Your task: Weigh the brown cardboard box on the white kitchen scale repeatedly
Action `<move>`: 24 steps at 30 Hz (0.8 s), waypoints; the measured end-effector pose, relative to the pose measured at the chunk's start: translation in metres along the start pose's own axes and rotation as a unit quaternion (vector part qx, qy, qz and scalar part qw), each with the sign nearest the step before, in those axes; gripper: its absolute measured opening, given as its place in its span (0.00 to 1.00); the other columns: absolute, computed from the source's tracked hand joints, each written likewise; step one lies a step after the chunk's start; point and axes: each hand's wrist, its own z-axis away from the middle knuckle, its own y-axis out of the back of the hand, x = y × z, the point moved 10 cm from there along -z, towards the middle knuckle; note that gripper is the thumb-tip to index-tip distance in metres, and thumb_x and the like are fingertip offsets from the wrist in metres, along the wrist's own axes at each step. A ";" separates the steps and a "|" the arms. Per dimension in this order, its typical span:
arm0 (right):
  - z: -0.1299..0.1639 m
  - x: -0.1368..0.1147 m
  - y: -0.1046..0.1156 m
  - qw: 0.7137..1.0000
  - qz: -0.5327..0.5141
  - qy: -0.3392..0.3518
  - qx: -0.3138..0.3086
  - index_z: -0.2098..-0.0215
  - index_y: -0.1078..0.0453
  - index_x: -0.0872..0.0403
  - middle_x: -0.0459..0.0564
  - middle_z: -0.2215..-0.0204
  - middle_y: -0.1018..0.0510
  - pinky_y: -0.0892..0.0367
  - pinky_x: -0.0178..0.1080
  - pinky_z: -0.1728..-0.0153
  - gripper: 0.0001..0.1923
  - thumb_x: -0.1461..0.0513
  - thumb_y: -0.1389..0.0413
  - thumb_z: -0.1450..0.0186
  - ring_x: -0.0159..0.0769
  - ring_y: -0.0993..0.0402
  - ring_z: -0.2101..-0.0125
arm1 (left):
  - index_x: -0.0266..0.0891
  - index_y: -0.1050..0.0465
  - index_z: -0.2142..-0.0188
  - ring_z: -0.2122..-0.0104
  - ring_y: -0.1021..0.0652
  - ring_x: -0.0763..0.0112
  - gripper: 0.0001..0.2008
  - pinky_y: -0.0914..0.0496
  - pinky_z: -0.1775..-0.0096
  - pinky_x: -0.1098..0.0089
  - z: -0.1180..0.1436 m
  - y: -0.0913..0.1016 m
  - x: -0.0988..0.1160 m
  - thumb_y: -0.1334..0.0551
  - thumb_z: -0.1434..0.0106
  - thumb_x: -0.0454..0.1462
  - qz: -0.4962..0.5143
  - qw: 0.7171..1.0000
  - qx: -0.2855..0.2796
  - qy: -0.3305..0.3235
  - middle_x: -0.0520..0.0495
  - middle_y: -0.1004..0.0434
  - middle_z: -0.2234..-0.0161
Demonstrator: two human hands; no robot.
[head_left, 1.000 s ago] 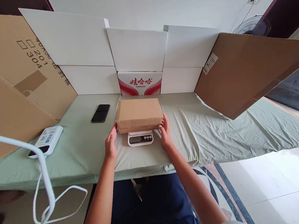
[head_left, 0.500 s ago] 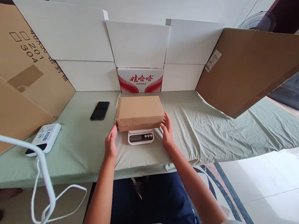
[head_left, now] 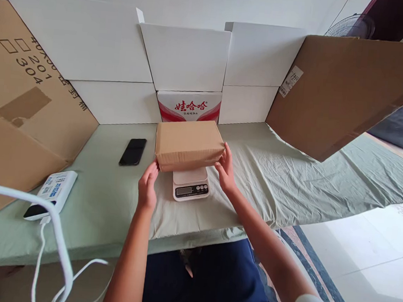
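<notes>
A closed brown cardboard box (head_left: 190, 143) is held between my two hands, over the back of a white kitchen scale (head_left: 191, 187). My left hand (head_left: 148, 184) grips the box's near left corner, and my right hand (head_left: 226, 169) grips its right end. Some fingertips are hidden behind and under the box. The scale's dark display and several round buttons face me, and part of its white platform shows below the box. Whether the box still touches the platform I cannot tell.
Left of the box lies a black phone (head_left: 132, 152). A white device (head_left: 52, 193) with a cable sits farther left, near a white curved tube (head_left: 56, 223). White panels (head_left: 183, 58), a red-and-white carton (head_left: 189, 106) and large cardboard sheets (head_left: 344, 93) surround the green cloth (head_left: 238, 210).
Both hands have raised the box and shifted it slightly away from me. More of the scale's platform shows beneath it. The camera view has shifted a little.
</notes>
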 end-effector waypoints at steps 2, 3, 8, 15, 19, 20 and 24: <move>-0.024 0.003 -0.005 1.000 -0.016 0.016 -0.006 0.27 0.56 0.42 0.52 0.31 0.39 0.38 0.54 0.35 0.42 0.43 0.44 0.33 0.50 0.36 0.34 | 0.36 0.25 0.43 0.38 0.28 0.50 0.35 0.38 0.36 0.52 -0.028 -0.008 0.000 0.40 0.38 0.59 0.004 1.000 -0.005 0.000 0.33 0.26 0.41; -0.036 0.007 -0.008 0.999 -0.025 0.022 -0.007 0.28 0.55 0.42 0.52 0.31 0.38 0.38 0.54 0.35 0.42 0.44 0.44 0.33 0.50 0.36 0.35 | 0.37 0.24 0.44 0.39 0.27 0.50 0.35 0.38 0.36 0.52 -0.043 -0.013 -0.003 0.39 0.39 0.60 0.007 1.000 -0.008 0.002 0.34 0.24 0.42; -0.073 0.052 -0.017 0.999 -0.051 -0.003 0.013 0.29 0.53 0.44 0.53 0.31 0.39 0.39 0.54 0.35 0.42 0.46 0.43 0.36 0.47 0.37 0.35 | 0.38 0.24 0.48 0.38 0.28 0.51 0.35 0.38 0.36 0.52 -0.090 -0.028 -0.046 0.38 0.43 0.61 0.026 0.998 0.015 0.063 0.32 0.25 0.42; -0.074 0.087 -0.020 0.998 -0.034 -0.053 0.013 0.29 0.52 0.44 0.53 0.34 0.34 0.39 0.55 0.35 0.40 0.48 0.44 0.35 0.46 0.34 0.37 | 0.39 0.24 0.47 0.38 0.27 0.55 0.30 0.38 0.37 0.54 -0.093 -0.020 -0.083 0.40 0.38 0.57 0.028 0.992 0.035 0.117 0.33 0.25 0.41; -0.076 0.089 0.014 0.994 -0.011 -0.057 0.098 0.28 0.57 0.40 0.48 0.28 0.45 0.46 0.57 0.32 0.40 0.48 0.47 0.35 0.44 0.48 0.29 | 0.40 0.26 0.43 0.35 0.31 0.57 0.31 0.38 0.36 0.58 -0.099 0.010 -0.072 0.45 0.35 0.57 0.042 0.991 0.086 0.096 0.34 0.32 0.35; -0.076 0.089 0.025 0.991 -0.004 -0.059 0.120 0.28 0.59 0.38 0.47 0.27 0.48 0.47 0.58 0.32 0.40 0.48 0.48 0.34 0.43 0.51 0.28 | 0.40 0.26 0.43 0.34 0.32 0.58 0.32 0.38 0.36 0.59 -0.101 0.018 -0.069 0.47 0.34 0.57 0.047 0.990 0.098 0.088 0.34 0.34 0.34; -0.075 0.098 0.054 0.983 -0.008 -0.090 0.162 0.27 0.61 0.38 0.45 0.25 0.54 0.47 0.61 0.32 0.41 0.51 0.50 0.34 0.41 0.51 0.28 | 0.41 0.27 0.41 0.33 0.34 0.57 0.34 0.38 0.36 0.59 -0.104 0.035 -0.060 0.52 0.33 0.59 0.047 0.990 0.112 0.073 0.35 0.37 0.32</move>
